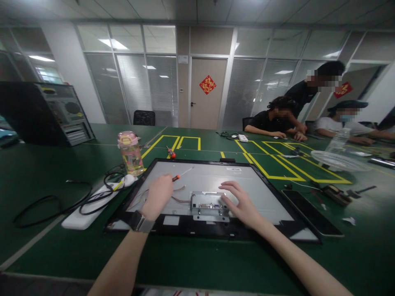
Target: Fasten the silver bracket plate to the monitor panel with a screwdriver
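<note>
A monitor panel (262, 193) lies face down on the green table, black frame around a grey metal back. A small metal circuit housing (207, 203) sits near its front edge, with thin wires (180, 199) running left from it. My left hand (159, 196), a watch on its wrist, is closed around a small screwdriver (182, 175) with an orange handle; its shaft points up and right over the panel. My right hand (242, 201) rests with fingers spread flat on the right end of the housing.
A pink water bottle (131, 153) stands left of the panel, beside black cables (92, 197) and a white slab (88, 209). A computer tower (46, 113) lies far left. Another screwdriver (170, 153), a dark panel (311, 211), a fan grille (339, 160). Three people sit at far right.
</note>
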{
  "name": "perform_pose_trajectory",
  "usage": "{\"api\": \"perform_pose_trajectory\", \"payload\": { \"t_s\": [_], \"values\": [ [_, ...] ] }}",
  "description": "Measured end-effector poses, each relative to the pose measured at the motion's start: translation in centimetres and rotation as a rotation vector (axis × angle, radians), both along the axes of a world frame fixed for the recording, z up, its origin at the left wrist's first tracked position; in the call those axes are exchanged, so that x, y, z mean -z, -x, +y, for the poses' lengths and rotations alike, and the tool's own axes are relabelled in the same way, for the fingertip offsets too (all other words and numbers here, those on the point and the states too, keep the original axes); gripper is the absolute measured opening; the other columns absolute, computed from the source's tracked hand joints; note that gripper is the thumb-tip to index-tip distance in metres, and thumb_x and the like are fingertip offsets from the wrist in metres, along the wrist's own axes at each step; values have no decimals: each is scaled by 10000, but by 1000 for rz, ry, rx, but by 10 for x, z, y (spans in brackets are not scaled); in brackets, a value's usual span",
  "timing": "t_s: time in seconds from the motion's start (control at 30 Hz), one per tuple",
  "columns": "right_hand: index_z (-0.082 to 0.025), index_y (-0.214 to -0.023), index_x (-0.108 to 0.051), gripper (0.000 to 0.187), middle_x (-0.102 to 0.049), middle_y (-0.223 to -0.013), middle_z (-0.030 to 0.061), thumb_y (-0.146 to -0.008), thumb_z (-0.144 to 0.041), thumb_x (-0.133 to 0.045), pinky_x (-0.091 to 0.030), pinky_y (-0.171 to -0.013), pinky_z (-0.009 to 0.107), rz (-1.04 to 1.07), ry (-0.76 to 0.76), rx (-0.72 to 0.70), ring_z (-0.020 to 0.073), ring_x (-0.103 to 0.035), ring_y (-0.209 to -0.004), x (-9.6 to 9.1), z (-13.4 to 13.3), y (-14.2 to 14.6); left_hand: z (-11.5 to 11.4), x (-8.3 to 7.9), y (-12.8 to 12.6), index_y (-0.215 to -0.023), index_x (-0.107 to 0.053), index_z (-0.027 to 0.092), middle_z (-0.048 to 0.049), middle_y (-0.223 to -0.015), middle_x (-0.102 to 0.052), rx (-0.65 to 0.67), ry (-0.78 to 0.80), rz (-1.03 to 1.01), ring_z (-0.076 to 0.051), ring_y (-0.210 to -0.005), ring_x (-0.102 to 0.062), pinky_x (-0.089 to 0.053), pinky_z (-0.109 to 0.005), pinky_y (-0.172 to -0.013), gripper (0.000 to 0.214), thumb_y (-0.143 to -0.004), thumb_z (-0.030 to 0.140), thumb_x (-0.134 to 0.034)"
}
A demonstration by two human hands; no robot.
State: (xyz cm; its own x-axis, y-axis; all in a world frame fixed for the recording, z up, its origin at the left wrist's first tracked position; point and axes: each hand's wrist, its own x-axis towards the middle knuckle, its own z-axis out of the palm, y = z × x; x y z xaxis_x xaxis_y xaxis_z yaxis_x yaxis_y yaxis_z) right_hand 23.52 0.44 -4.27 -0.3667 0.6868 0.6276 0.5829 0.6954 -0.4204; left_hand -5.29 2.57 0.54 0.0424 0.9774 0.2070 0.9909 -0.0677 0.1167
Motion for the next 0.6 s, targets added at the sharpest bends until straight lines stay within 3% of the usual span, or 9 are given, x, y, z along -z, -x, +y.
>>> {"api": "perform_pose_trajectory", "payload": {
  "t_s": [0.07,0.17,0.23,0.37,0.47,0.6],
  "values": [
    [-235,-1171,-600,265,-633,-1131,126,-933,-184,-497,-499,-919,484,-106,-226,48,285,-588,-1084,-2,-4,4,-4,-3,-16,-1032,-595,135,-146,-999,-683,36,-59,-59,-261,-909,-657,-470,-320,-752,221,-959,200,-396],
    [-205,-1364,-477,444,-645,-1180,153,-933,-96,-465,-536,-850,462,-245,-466,41,277,-616,-1023,-3,-11,10,-13,-1,-44,-1089,-573,166,-59,-867,-679,299,-122,-514,-207,-805,-644,-458,-290,-728,197,-931,222,-469],
    [-178,-1471,-339,543,-613,-1260,176,-946,-79,-434,-545,-855,439,-311,-504,-2,274,-619,-1042,-3,-15,14,-23,4,-63,-1210,-471,171,18,-700,-620,391,-105,-758,-178,-644,-591,-433,-265,-628,317,-920,293,-508],
    [-137,-1530,-191,636,-626,-1222,195,-949,-74,-442,-552,-841,417,-301,-552,-12,277,-627,-1026,-3,-19,17,-46,6,-90,-1077,-417,191,63,-623,-531,495,-62,-961,-151,-575,-526,-384,-245,-579,157,-944,270,-446],
    [-144,-1514,-250,608,-666,-1086,172,-943,-75,-448,-555,-755,401,-277,-626,36,262,-643,-903,-7,-20,14,-60,-4,-94,-1097,-423,204,18,-760,-609,623,19,-974,-158,-674,-573,-423,-260,-645,162,-986,320,-400],
    [-209,-1335,-510,447,-660,-956,122,-914,-64,-472,-537,-723,398,-206,-691,163,247,-627,-826,-17,-20,7,-59,-22,-76,-1319,-400,226,-36,-1009,-651,824,123,-897,-181,-866,-623,-471,-295,-787,369,-989,387,-439]
  ]
}}
